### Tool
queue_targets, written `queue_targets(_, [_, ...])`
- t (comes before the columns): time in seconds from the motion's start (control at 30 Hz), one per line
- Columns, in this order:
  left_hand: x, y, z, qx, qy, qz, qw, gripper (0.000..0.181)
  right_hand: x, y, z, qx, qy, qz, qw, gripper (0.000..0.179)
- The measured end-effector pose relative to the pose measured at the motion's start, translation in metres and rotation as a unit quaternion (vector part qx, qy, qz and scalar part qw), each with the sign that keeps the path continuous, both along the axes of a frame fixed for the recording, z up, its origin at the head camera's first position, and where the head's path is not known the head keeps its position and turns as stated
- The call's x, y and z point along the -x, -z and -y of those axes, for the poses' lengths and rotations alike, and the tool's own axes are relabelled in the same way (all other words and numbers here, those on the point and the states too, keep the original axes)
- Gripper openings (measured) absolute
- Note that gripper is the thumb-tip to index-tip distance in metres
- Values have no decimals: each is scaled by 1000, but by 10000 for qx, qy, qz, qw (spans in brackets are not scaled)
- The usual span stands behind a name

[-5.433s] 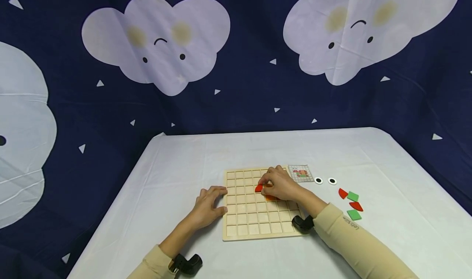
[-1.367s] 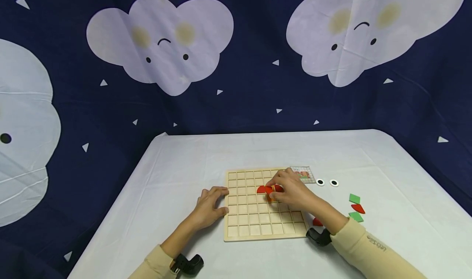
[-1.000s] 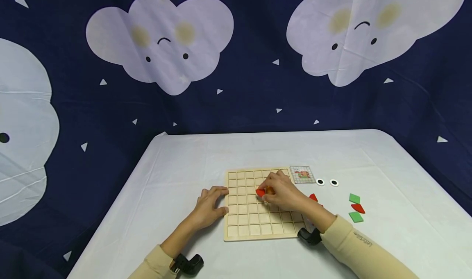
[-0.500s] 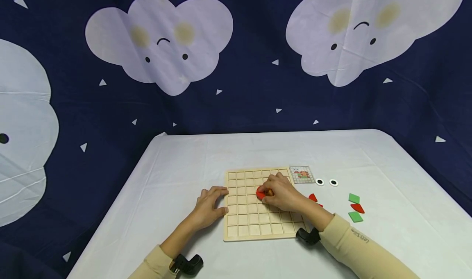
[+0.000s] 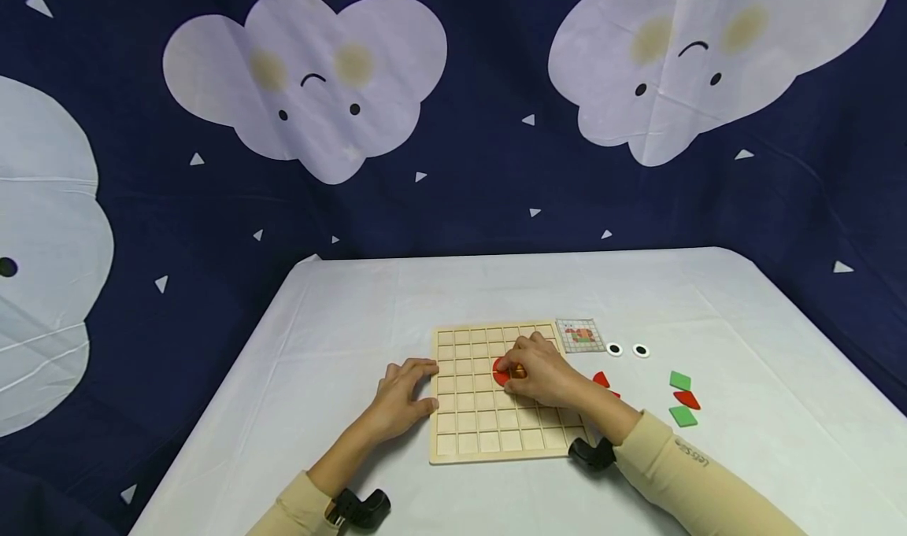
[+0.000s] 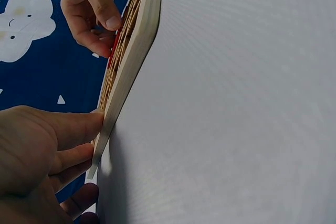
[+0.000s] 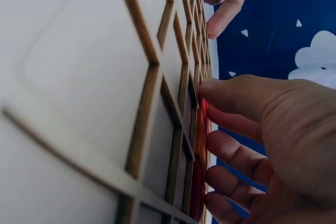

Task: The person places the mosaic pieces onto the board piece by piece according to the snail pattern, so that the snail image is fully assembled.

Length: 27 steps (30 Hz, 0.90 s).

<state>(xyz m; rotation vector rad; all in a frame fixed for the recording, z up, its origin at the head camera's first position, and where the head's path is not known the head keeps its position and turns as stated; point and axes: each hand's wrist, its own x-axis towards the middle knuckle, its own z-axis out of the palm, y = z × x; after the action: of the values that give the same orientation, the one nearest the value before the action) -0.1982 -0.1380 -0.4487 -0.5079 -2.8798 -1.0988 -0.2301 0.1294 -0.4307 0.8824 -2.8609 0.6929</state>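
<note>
In the head view my left hand (image 5: 400, 401) rests with fingers and thumb against the left edge of a wooden grid board (image 5: 468, 422). The left wrist view shows its fairly straight fingers touching the board's side. My right hand (image 5: 542, 371) is over the board's upper middle, thumb and forefinger at a red quarter-circle piece (image 5: 499, 378). That piece lies just below another red quarter piece (image 5: 498, 363), a thin line between them. An orange piece (image 5: 520, 371) shows through the gap in the hand. In the right wrist view the thumb and fingers touch red and orange pieces in the grid.
A pattern card (image 5: 581, 335) lies at the board's upper right, beside two white eye discs (image 5: 614, 349). Further right are two green pieces (image 5: 683, 416) and a red leaf-shaped piece (image 5: 687, 400). More red (image 5: 601, 380) shows by the right forearm, partly hidden.
My right hand has moved left and lowered a red piece flat beneath the other red quarter. One red piece from the right-hand group now lies nearer the board. My left hand stays put.
</note>
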Motion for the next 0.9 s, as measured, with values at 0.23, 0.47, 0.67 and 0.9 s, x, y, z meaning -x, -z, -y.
queue_targets(0.23, [0,-1,1,0,22,28,10000,47,-1,-2,1,68,107,-3,9999,21])
queue_targets(0.47, [0,-1,0,-1,25,56,10000,47,-4,-15,-14,328,338,7,9989,21])
queue_targets(0.67, [0,-3,-1,19,-4,63,10000,48,-9,-24,-53,417,857,-125,9954,25])
queue_targets(0.9, [-1,-3,-2,-37,-7,77,10000,48,-19,-23,-105,344,1541,-21,9874,28])
